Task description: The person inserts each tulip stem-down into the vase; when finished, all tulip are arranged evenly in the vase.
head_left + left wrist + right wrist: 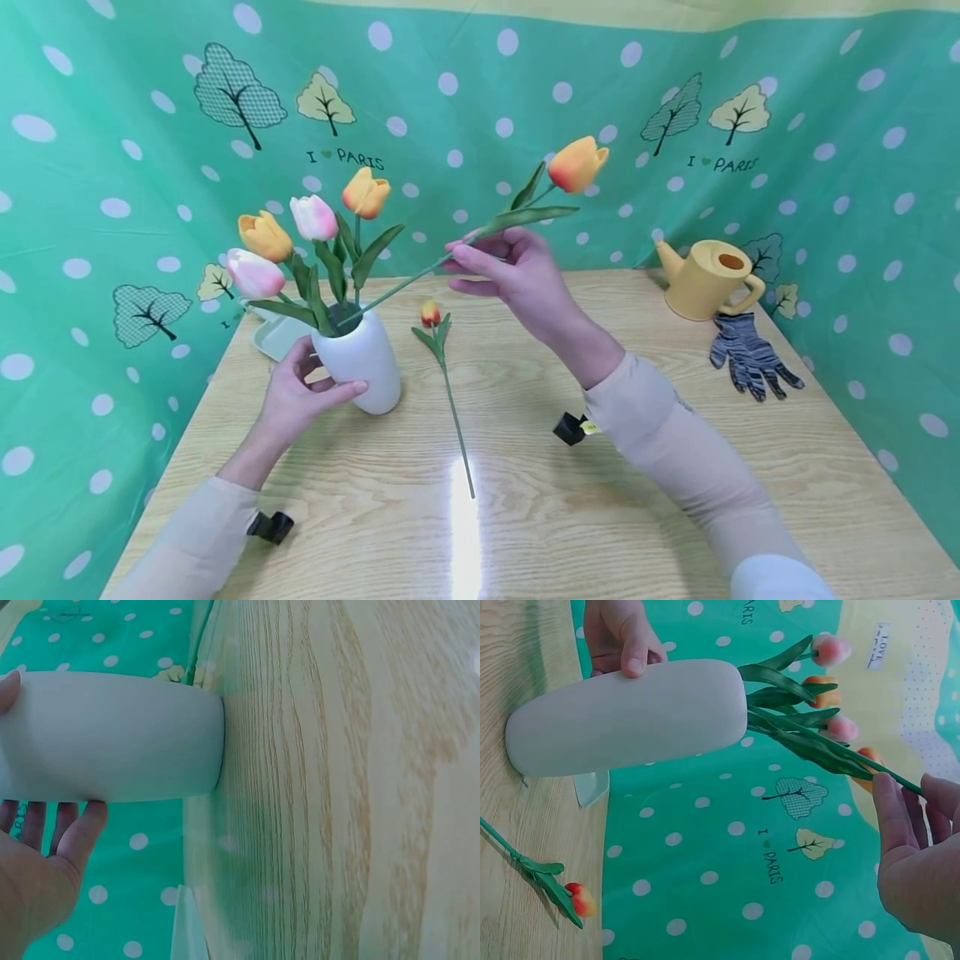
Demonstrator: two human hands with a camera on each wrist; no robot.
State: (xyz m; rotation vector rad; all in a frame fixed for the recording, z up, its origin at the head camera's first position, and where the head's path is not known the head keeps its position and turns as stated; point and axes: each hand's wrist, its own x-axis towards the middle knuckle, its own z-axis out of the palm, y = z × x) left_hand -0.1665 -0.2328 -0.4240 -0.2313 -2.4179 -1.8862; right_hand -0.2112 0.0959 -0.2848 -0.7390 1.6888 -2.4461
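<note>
A white vase (362, 367) stands on the table, holding two pink-and-white tulips (314, 218) and two orange ones (366, 195). My left hand (296, 387) grips it from the left, thumb across the front; the left wrist view shows the fingers around the vase (120, 739). My right hand (510, 271) pinches the green stem of an orange tulip (576, 165), whose bloom points up and right. That stem's lower end reaches into the vase mouth. Another orange-red tulip (431, 314) lies on the table between the hands, its stem toward the front.
A yellow watering can (705, 282) stands at the back right, with a striped grey glove (750, 354) in front of it. Partly behind the vase lies a pale green tray (272, 335). A polka-dot curtain (480, 108) surrounds the wooden table (540, 517).
</note>
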